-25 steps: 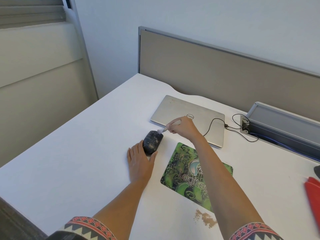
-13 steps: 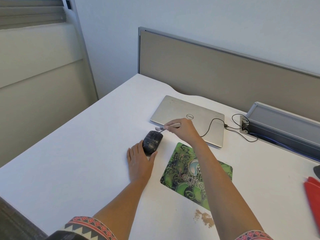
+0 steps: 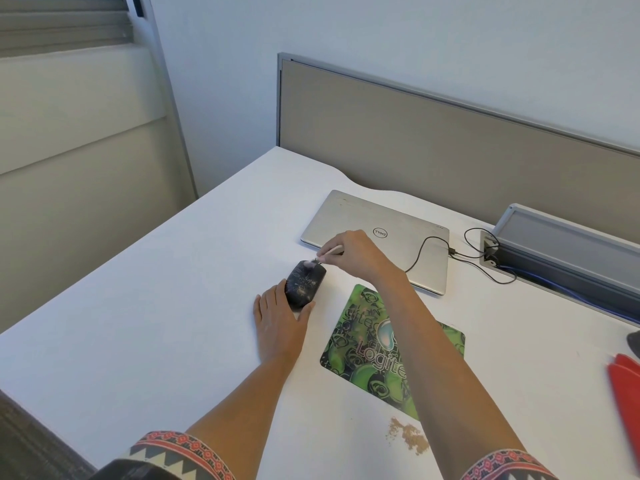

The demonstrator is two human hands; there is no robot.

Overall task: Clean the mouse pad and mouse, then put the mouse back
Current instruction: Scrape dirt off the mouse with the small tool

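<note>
A black mouse point(image 3: 304, 283) speckled with pale dust lies on the white desk, left of the green patterned mouse pad point(image 3: 367, 344). My left hand point(image 3: 278, 322) lies flat behind it, with thumb and fingers against the mouse's near end. My right hand point(image 3: 353, 252) pinches a small pale brush point(image 3: 325, 255) whose bristles touch the far end of the mouse. My right forearm crosses over the pad and hides part of it.
A closed silver laptop point(image 3: 377, 237) lies just beyond the mouse, with a black cable point(image 3: 422, 251) running to a cable tray point(image 3: 568, 251) at the right. A small pile of brown dust point(image 3: 407, 436) sits near the pad's front corner. Red objects point(image 3: 627, 393) are at the right edge.
My right hand has swept the brush back and forth over the far end of the mouse. My left hand and the mouse have stayed in place.
</note>
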